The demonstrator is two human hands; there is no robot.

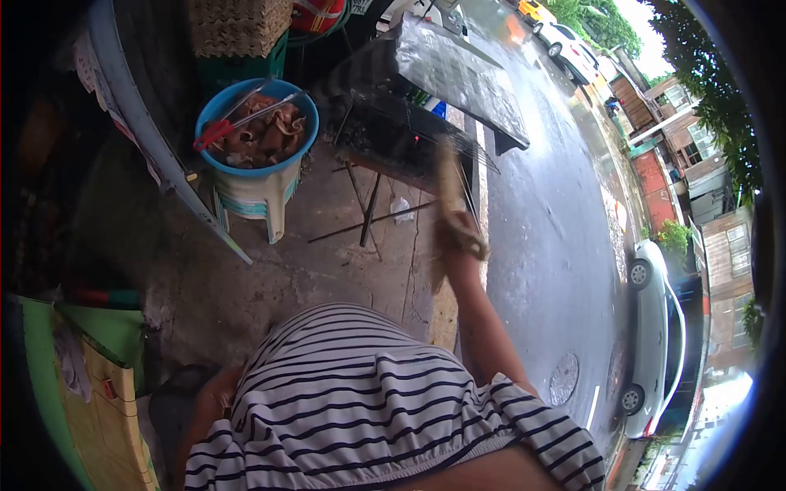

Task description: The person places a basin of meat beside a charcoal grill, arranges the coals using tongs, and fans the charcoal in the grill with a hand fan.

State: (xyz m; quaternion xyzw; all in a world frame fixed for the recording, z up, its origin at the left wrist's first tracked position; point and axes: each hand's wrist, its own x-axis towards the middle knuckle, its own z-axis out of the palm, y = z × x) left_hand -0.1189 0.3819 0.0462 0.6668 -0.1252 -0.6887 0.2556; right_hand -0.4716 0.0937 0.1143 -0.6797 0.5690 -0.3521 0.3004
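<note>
My right hand (460, 245) is stretched forward, its fingers wrapped around the handle of a tan fan (449, 176), seen nearly edge-on and blurred by motion. The fan is at the near right side of a dark charcoal grill (385, 131), where a small red glow shows. Part of my left arm (214, 397) hangs at the lower left beside the striped shirt; the left hand itself is out of sight. Left of the grill, a blue basin (309, 147) holds raw-looking meat (266, 135) with red-handled tongs (214, 133) resting across it.
A pale plastic stool (270, 200) carries the basin. Thin crossed legs (368, 209) stand under the grill, which has a metal sheet (458, 74) above it. A curved metal edge (164, 155) is on the left, a green-and-yellow box (98, 368) lower left. Cars stand along the wet road (540, 245).
</note>
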